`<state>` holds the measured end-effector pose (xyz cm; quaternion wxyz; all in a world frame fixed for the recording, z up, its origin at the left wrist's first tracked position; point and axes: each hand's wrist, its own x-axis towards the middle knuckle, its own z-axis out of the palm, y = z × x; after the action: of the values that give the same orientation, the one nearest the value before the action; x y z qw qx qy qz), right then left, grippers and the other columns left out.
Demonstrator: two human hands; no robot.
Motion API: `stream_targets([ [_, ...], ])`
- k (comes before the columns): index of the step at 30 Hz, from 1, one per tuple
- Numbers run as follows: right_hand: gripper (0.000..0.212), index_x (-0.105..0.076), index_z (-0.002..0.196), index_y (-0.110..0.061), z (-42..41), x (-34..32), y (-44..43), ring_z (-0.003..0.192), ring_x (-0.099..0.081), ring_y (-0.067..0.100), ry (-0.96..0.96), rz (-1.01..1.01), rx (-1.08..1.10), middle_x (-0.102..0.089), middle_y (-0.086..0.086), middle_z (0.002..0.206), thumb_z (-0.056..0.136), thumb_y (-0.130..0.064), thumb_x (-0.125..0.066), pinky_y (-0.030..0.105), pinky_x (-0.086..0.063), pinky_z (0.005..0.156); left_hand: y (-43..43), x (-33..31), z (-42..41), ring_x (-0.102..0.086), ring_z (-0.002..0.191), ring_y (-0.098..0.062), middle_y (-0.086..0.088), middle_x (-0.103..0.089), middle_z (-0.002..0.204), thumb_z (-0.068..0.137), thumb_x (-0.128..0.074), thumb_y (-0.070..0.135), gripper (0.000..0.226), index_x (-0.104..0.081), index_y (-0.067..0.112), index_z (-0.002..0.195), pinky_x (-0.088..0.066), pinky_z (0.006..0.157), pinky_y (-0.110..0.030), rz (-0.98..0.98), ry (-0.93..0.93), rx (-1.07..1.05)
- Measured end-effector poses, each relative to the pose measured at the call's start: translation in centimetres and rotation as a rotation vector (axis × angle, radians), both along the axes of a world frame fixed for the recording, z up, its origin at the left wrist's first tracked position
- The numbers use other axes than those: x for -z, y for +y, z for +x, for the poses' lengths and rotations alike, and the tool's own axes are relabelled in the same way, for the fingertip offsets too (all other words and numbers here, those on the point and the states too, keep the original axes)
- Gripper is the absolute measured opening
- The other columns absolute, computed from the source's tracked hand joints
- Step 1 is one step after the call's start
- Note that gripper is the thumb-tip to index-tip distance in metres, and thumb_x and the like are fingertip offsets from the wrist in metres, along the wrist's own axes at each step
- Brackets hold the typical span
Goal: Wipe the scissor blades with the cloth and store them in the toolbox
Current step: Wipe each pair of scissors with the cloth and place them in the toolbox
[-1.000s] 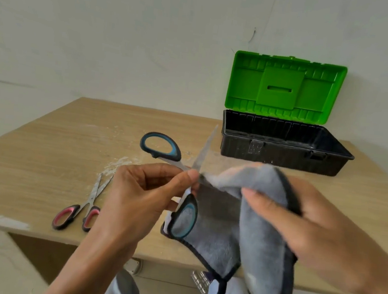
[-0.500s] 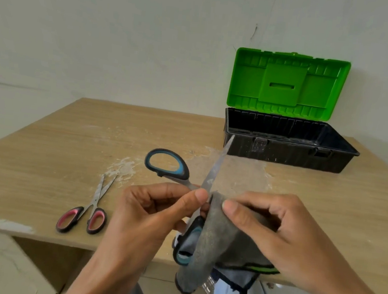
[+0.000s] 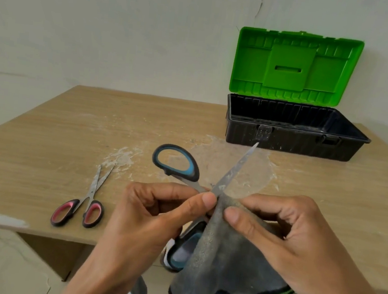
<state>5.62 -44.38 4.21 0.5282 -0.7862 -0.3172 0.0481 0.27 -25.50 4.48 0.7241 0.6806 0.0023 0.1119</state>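
Observation:
My left hand [image 3: 157, 212] pinches the blue-and-black scissors [image 3: 174, 164] near their pivot, holding them spread open above the table's front edge. One bare blade points up and right toward the toolbox; the other blade is hidden inside the grey cloth [image 3: 226, 265]. My right hand [image 3: 275, 232] grips the cloth, folded around that blade at its base, thumb on top. The toolbox [image 3: 294, 138], black with a green lid, stands open at the back right; nothing shows inside it.
A smaller pair of red-and-black scissors [image 3: 81, 207] lies shut on the wooden table [image 3: 44, 145] at the front left. White dust patches mark the tabletop in the middle and at the front left edge. A pale wall stands behind the table.
The cloth, draped loosely over my right hand a second ago, is now folded tight around the lower blade. Both hands have sunk a little toward the table's front edge.

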Motion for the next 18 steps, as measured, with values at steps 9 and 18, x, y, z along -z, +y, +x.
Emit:
stream_targets([
  [9, 0.032, -0.081, 0.076, -0.025, 0.6, -0.2, -0.2, 0.048, -0.046, 0.002, -0.021, -0.064, 0.023, -0.054, -0.006, 0.051, 0.084, -0.053, -0.067, 0.013, -0.035, 0.051, -0.3, 0.8, 0.8, -0.056, 0.049, -0.002, -0.004, -0.073, 0.063, 0.063, -0.078, 0.028, 0.022, -0.079, 0.007, 0.067, -0.042, 0.048, -0.015, -0.054, 0.092, -0.015],
  [18, 0.023, -0.082, 0.075, -0.035, 1.3, -0.5, -0.7, 0.046, -0.049, 0.01, 0.004, -0.089, 0.038, -0.064, 0.001, 0.056, 0.083, -0.052, -0.068, 0.014, -0.037, 0.05, 0.4, 1.2, 0.7, -0.064, 0.058, -0.005, -0.01, -0.076, 0.071, 0.066, -0.076, 0.031, 0.023, -0.08, 0.008, 0.068, -0.044, 0.049, -0.013, -0.127, 0.108, -0.085],
])
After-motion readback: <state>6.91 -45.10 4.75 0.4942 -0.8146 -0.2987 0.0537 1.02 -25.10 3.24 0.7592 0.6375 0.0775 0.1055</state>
